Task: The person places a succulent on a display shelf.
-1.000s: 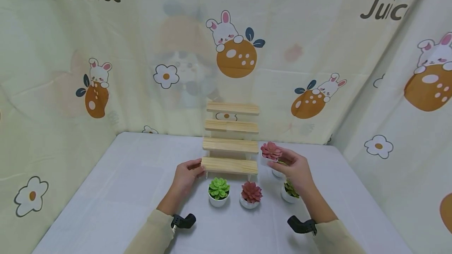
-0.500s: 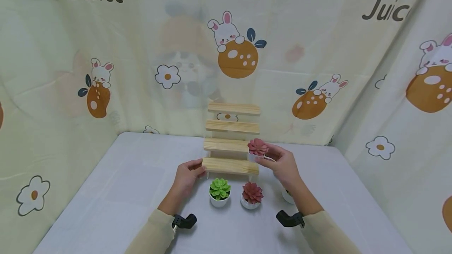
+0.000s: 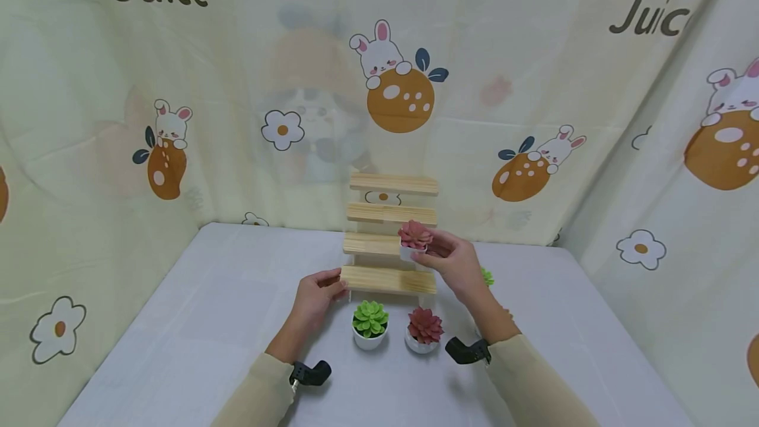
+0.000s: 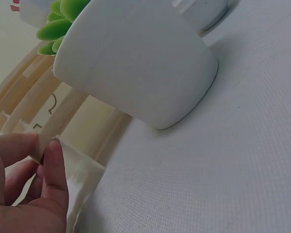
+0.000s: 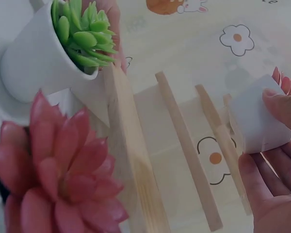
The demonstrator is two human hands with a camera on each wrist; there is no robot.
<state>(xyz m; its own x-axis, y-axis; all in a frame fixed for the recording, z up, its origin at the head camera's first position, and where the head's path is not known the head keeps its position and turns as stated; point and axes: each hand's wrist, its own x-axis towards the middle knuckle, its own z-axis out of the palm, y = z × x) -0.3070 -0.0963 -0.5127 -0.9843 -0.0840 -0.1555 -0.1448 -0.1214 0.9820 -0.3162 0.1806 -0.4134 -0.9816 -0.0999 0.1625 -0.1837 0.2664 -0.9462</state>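
Observation:
A four-step wooden display stand rises at the back middle of the table. My left hand pinches the left end of its lowest board between thumb and fingers. In my right hand is a potted pink succulent, its white square pot gripped by thumb and fingertips. The pot is upright in front of the second-lowest board's right half. Before the stand are a green succulent in a white pot and a dark red succulent in a round white pot.
Behind my right forearm, a bit of another green succulent shows; the rest is hidden. A white cloth covers the table. A printed curtain hangs right behind the stand, and another runs down the right side.
My right hand has carried the pink succulent left and slightly up, from beside the stand to in front of its boards. The left hand keeps its grip on the lowest board.

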